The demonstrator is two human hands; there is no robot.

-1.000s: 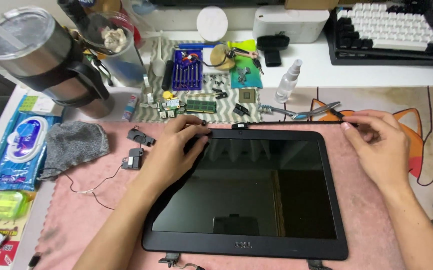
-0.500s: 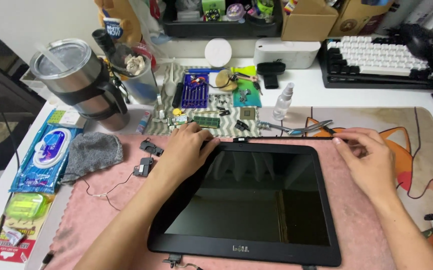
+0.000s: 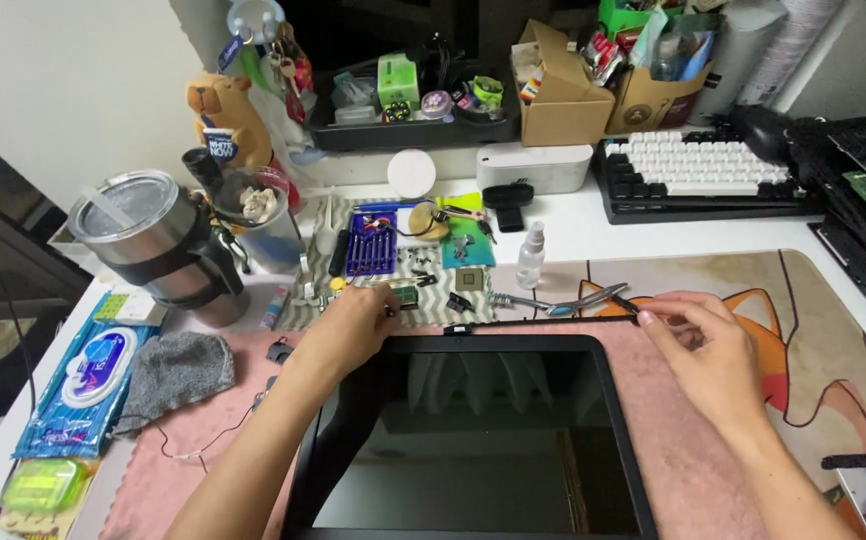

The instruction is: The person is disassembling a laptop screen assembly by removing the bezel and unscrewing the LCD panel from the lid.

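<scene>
A black laptop display panel (image 3: 473, 440) lies face up on a pink mat (image 3: 203, 440) in front of me. My right hand (image 3: 713, 355) pinches the thin black bezel strip (image 3: 563, 322) along the panel's top edge, near its right corner. My left hand (image 3: 353, 325) is off the panel and reaches onto a striped cloth (image 3: 303, 312) behind it. Its fingertips touch a small green circuit module (image 3: 408, 295) among loose screws and small parts. The curled fingers hide whether they grip anything.
A steel tumbler (image 3: 158, 245), blue wipes pack (image 3: 88, 385) and grey cloth (image 3: 178, 370) sit left. A blue screwdriver set (image 3: 373, 245), spray bottle (image 3: 531, 255) and pliers (image 3: 563, 300) lie behind the panel. A white keyboard (image 3: 698, 165) is far right, boxes behind.
My left hand left the panel's top edge and moved up onto the striped cloth. My head tilted up, so more of the desk's back shows. The right hand stays at the bezel.
</scene>
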